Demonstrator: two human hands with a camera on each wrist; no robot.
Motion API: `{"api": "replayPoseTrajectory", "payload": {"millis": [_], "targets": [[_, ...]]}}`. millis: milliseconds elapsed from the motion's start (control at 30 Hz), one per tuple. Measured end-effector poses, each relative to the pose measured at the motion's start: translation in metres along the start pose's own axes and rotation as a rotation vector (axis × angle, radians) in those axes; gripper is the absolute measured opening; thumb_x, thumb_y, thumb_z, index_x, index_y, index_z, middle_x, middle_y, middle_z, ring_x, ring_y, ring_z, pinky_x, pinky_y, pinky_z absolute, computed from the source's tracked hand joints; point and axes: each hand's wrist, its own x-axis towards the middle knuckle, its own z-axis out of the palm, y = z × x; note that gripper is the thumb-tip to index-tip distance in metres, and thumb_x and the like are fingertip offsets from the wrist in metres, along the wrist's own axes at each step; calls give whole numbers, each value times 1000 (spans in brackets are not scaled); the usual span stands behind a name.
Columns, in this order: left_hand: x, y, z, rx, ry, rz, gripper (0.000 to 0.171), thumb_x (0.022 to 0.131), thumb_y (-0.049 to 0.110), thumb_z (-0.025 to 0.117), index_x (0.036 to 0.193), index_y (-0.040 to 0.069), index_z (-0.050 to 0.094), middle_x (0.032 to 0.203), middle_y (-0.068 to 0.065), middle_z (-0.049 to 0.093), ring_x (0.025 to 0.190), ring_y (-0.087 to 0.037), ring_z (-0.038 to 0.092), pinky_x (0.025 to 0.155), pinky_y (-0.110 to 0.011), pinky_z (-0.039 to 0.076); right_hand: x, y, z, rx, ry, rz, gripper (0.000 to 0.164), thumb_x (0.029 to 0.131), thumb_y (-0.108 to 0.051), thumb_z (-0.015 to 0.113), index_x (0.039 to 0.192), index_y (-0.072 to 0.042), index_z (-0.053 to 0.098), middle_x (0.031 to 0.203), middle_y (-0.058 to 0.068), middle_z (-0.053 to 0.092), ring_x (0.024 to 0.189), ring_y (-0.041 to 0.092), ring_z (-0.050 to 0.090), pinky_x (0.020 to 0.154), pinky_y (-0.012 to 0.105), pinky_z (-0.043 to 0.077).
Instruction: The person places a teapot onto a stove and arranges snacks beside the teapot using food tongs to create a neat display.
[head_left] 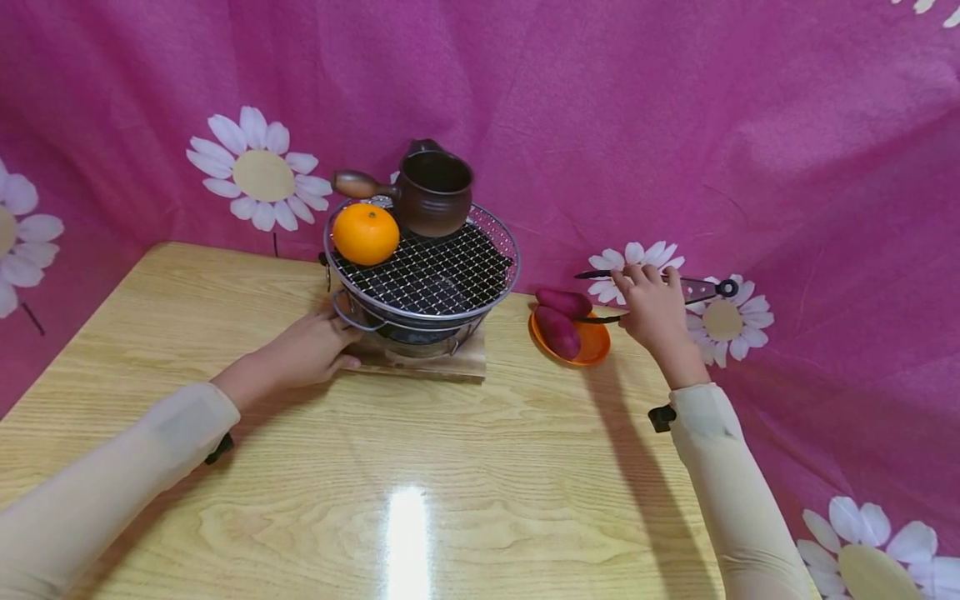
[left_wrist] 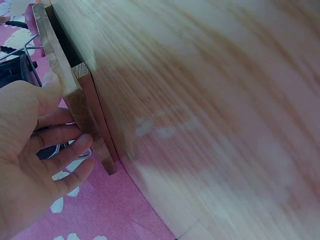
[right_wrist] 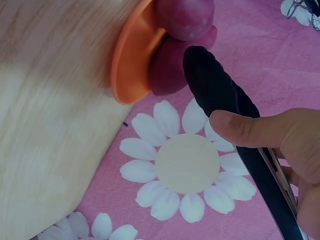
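Note:
With thumb and fingers around its front left corner, my left hand (head_left: 318, 346) holds the wooden stand (head_left: 457, 367) under a round tabletop grill (head_left: 457, 287). My right hand (head_left: 651, 307) grips black-tipped tongs (right_wrist: 215, 85) around their middle. Their arms stand apart, tips pointing left, and the lower one overlaps the orange dish (head_left: 596, 342) in the head view. On that dish lie two purple sweet potatoes (head_left: 558, 332); the tong tips are close beside them in the right wrist view. An orange fruit (head_left: 366, 234) and a dark brown side-handled pot (head_left: 435, 196) sit on the grill mesh.
The pot's wooden handle (head_left: 356, 183) points left, above the orange fruit. A wire handle (head_left: 352, 312) sticks out from the grill's front left. Behind the wooden table (head_left: 322, 475) hangs a magenta cloth (head_left: 562, 125) with white daisies.

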Motion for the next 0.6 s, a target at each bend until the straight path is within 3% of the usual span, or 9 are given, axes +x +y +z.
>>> {"api": "replayPoseTrajectory", "payload": {"millis": [600], "targets": [[0, 1, -1, 2, -6, -6, 32, 91, 26, 76, 111, 3, 69, 122, -23, 69, 115, -46, 62, 100, -59, 50, 1, 1, 12, 6, 7, -31, 80, 66, -8, 89, 139, -4, 57, 133, 17, 59, 127, 40, 50, 103, 60, 33]]}}
